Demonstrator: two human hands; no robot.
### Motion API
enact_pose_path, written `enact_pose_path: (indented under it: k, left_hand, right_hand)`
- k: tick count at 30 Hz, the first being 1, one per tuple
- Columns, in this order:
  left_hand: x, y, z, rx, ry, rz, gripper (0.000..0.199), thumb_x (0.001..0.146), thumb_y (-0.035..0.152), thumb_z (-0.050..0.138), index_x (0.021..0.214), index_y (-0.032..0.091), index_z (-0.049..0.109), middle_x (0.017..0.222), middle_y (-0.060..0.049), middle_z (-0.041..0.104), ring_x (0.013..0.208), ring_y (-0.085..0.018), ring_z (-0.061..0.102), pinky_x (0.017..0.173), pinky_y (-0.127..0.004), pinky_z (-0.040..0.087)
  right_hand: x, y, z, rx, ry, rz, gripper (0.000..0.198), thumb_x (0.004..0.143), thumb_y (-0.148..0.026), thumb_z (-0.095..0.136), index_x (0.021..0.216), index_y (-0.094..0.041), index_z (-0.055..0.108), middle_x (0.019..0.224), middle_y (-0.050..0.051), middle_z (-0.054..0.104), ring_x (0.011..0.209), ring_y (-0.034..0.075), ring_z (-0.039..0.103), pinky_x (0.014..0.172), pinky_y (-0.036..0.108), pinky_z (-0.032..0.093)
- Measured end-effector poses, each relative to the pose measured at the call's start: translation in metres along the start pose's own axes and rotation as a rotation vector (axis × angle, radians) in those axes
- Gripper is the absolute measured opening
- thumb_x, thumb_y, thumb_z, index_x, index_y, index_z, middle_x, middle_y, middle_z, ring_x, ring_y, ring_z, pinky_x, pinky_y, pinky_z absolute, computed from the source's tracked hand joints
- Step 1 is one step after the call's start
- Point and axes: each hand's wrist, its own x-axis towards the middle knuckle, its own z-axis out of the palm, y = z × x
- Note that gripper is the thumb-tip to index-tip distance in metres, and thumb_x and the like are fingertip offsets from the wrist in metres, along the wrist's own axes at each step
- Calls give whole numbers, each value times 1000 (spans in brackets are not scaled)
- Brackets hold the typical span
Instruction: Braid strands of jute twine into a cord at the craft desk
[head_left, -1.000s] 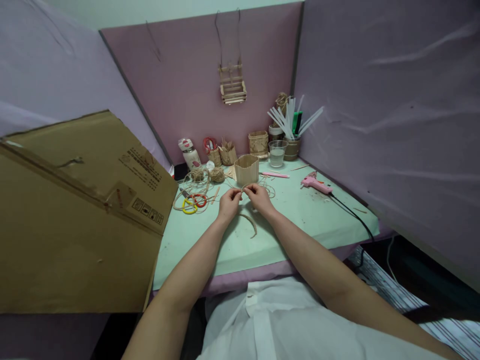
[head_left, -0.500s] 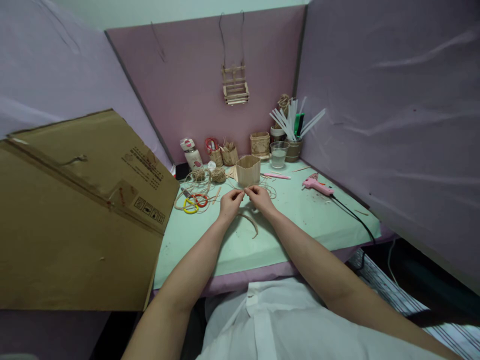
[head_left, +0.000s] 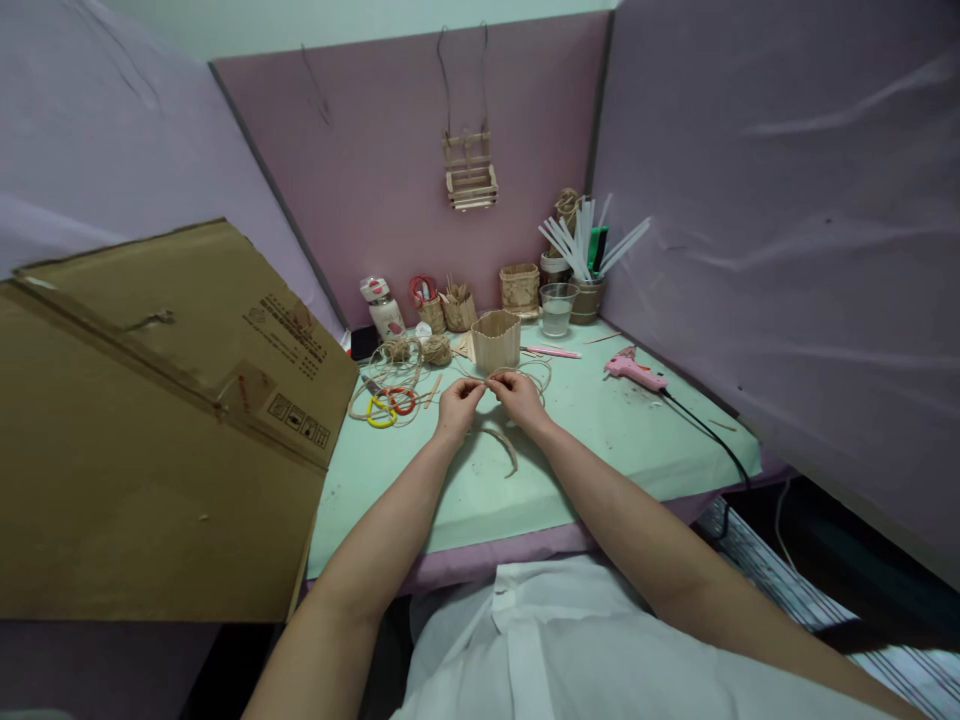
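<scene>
My left hand (head_left: 459,405) and my right hand (head_left: 517,396) meet fingertip to fingertip over the middle of the table, both in a pinch. Between them they hold brown jute twine (head_left: 498,436); its braided-looking tail curves down onto the cloth below my wrists. Thinner strands of the twine loop out past my right fingers. Just behind my fingers stands a wooden-stick cup (head_left: 496,342), upright, its mouth facing up. The exact spot where the fingers grip the twine is too small to make out.
Left of my hands lie scissors (head_left: 391,405) with red and yellow handles, tangled twine and a twine ball (head_left: 436,349). A pink glue gun (head_left: 636,370) with a black cord is at right. Behind stand a water cup (head_left: 556,310) and a bottle (head_left: 384,310). A cardboard sheet (head_left: 180,420) leans at left.
My hands have shifted very slightly to the left, still pinching close together. The curved twine tail has moved a little; everything else stays put.
</scene>
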Motion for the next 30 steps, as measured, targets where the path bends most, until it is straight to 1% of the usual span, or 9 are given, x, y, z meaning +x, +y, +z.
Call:
enact_pose_path:
  k: [4, 9, 15, 17, 19, 21, 25, 30]
  left_hand:
    - [0, 3, 0, -19, 17, -31, 18, 67, 32, 63, 73, 15, 63, 68, -1, 61, 64, -11, 52, 62, -23, 42]
    - [0, 5, 1, -24, 21, -53, 18, 66, 32, 63, 72, 15, 64, 66, -1, 61, 63, -11, 52, 61, -23, 41]
    - [0, 3, 1, -26, -19, -32, 16, 66, 30, 63, 69, 14, 65, 65, 0, 62, 63, -11, 52, 63, -24, 42]
    - [0, 3, 0, -22, -22, -13, 16, 66, 30, 63, 69, 14, 65, 65, -1, 62, 63, -11, 52, 63, -24, 42]
    - [0, 4, 0, -11, -17, 0, 16, 67, 30, 63, 70, 14, 65, 66, -1, 62, 62, -11, 52, 62, -24, 42]
    - [0, 4, -1, 0, -3, 5, 17, 67, 31, 64, 70, 15, 65, 67, -1, 63, 63, -11, 53, 63, -24, 42]
    - [-1, 6, 0, -5, 37, 13, 17, 67, 31, 64, 72, 15, 66, 70, -2, 64, 67, -13, 55, 66, -26, 44]
    - [-1, 6, -1, -5, 24, 47, 16, 68, 28, 64, 73, 14, 68, 73, -4, 66, 71, -13, 57, 70, -26, 44]
  right_hand:
    - [-1, -1, 0, -9, -8, 2, 21, 72, -35, 53, 71, -17, 63, 59, 0, 57, 54, 12, 49, 55, 25, 40]
    - [-1, -4, -1, 5, -34, 37, 21, 72, -34, 50, 72, -17, 64, 58, -1, 56, 54, 12, 50, 54, 24, 40]
    - [-1, -3, -1, 68, -64, 87, 24, 73, -35, 51, 76, -17, 65, 62, 0, 59, 55, 12, 51, 55, 25, 41]
    - [-1, -2, 0, 75, -38, 87, 23, 72, -36, 53, 78, -16, 64, 66, 1, 61, 57, 12, 51, 56, 25, 42]
    - [-1, -1, 0, 46, 30, 49, 20, 70, -34, 55, 77, -17, 63, 71, 2, 62, 61, 13, 52, 59, 26, 43]
    - [-1, -2, 0, -14, 85, -23, 16, 69, -32, 57, 74, -17, 62, 73, 2, 63, 65, 14, 53, 63, 27, 44]
    - [-3, -4, -1, -116, 97, -141, 13, 71, -26, 55, 71, -17, 64, 74, 4, 62, 71, 15, 55, 68, 28, 44]
    - [-4, -6, -1, -152, 100, -159, 17, 73, -28, 55, 73, -16, 67, 72, 4, 62, 67, 14, 54, 65, 27, 43]
